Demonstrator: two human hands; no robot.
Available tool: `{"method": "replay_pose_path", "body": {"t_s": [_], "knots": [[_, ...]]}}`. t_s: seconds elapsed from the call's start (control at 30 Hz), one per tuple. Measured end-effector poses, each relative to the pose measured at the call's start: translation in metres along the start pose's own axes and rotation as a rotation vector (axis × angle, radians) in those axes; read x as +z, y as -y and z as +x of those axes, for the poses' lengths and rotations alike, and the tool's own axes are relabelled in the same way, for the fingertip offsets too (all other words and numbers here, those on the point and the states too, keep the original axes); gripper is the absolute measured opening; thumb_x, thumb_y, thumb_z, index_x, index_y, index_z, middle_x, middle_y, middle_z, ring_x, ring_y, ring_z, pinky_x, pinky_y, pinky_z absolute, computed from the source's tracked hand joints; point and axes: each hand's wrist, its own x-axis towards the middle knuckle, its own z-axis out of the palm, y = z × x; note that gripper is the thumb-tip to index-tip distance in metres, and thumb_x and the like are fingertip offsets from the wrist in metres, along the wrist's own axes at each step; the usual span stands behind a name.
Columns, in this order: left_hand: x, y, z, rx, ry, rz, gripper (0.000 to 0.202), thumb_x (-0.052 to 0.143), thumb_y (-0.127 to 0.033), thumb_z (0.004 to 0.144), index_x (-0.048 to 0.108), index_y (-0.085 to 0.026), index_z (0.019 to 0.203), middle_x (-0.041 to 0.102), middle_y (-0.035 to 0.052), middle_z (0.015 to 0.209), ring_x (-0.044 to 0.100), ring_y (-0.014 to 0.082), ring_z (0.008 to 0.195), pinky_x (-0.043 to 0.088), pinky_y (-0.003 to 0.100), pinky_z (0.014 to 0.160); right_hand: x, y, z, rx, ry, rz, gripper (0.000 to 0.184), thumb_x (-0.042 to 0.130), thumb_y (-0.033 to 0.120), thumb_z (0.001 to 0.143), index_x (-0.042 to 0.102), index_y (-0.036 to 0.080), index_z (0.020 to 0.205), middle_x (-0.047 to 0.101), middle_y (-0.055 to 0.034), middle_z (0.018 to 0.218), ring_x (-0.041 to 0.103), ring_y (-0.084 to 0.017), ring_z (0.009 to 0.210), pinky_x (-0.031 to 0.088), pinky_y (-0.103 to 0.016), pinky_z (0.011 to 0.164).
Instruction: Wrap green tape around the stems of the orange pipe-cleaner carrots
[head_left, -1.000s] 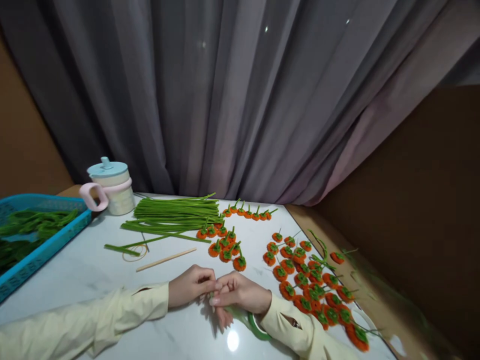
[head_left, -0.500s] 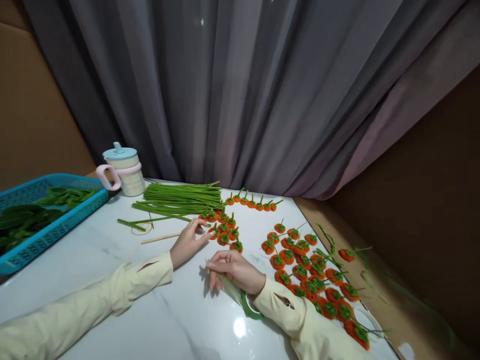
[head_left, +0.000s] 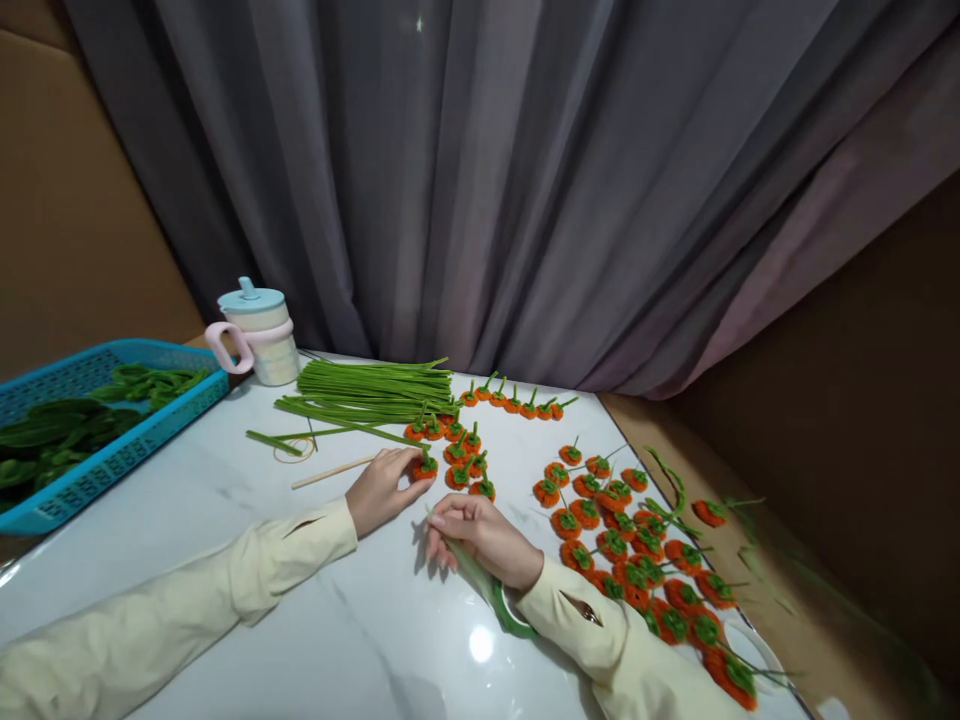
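My left hand point(head_left: 384, 488) pinches a small fuzzy orange persimmon point(head_left: 424, 468) with a green top and short stem, at the near left edge of a cluster of similar persimmons point(head_left: 459, 452). Closer to me, my right hand point(head_left: 491, 540) has its thumb and index finger closed on the end of a pale green tape strip point(head_left: 466, 565), its other fingers hanging loosely. From there the strip runs down to a green tape roll point(head_left: 511, 618), partly covered by my right wrist and sleeve.
Green pipe-cleaner stems point(head_left: 375, 390) lie in a bundle beyond my left hand, near a thin wooden stick point(head_left: 330, 472). A lidded cup point(head_left: 262, 335) and a blue basket point(head_left: 184, 405) with leaves stand at left. Many more persimmons point(head_left: 611, 545) spread on the right; curtains point(head_left: 480, 180) hang behind.
My left hand has closed on one persimmon and drawn it slightly away from the cluster. My right hand keeps hold of the tape, nearly in place. The view has shifted slightly.
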Motion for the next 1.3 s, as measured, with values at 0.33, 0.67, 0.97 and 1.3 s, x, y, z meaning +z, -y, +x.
{"method": "replay_pose_path", "body": {"t_s": [0.33, 0.67, 0.97, 1.3], "knots": [[-0.019, -0.019, -0.025, 0.080, 0.074, -0.179, 0.019, 0.052, -0.027, 0.079, 0.059, -0.016, 0.092, 0.056, 0.0034, 0.078, 0.048, 0.0118, 0.062, 0.041, 0.021, 0.060, 0.006, -0.008, -0.009, -0.203, -0.156, -0.383, 0.032, 0.059, 0.047, 0.078, 0.048, 0.016, 0.076, 0.058, 0.0022, 0.055, 0.046, -0.006, 0.042, 0.038, -0.019, 0.045], [-0.015, -0.011, -0.031, 0.245, 0.005, -0.082, 0.026, 0.052, -0.039, 0.086, 0.056, -0.016, 0.097, 0.055, 0.0063, 0.083, 0.054, 0.0141, 0.071, 0.046, 0.024, 0.066, 0.008, -0.006, -0.014, -0.267, -0.164, -0.541, 0.030, 0.052, 0.043, 0.083, 0.052, 0.016, 0.071, 0.056, 0.0015, 0.053, 0.044, -0.007, 0.044, 0.037, -0.020, 0.047], [-0.015, -0.011, -0.032, 0.267, 0.130, -0.176, 0.027, 0.051, -0.036, 0.087, 0.050, -0.016, 0.104, 0.061, 0.0091, 0.097, 0.059, 0.0157, 0.085, 0.048, 0.025, 0.076, 0.006, -0.007, -0.014, -0.239, -0.204, -0.573, 0.029, 0.058, 0.044, 0.079, 0.054, 0.016, 0.071, 0.056, 0.0018, 0.051, 0.044, -0.008, 0.044, 0.036, -0.021, 0.049], [-0.014, -0.012, -0.032, 0.398, 0.073, -0.121, 0.026, 0.052, -0.034, 0.088, 0.051, -0.013, 0.104, 0.061, 0.0092, 0.090, 0.058, 0.0174, 0.087, 0.048, 0.026, 0.077, 0.005, -0.008, -0.012, -0.231, -0.186, -0.599, 0.026, 0.053, 0.040, 0.083, 0.051, 0.017, 0.073, 0.056, 0.0014, 0.052, 0.044, -0.008, 0.046, 0.036, -0.021, 0.049]]}}
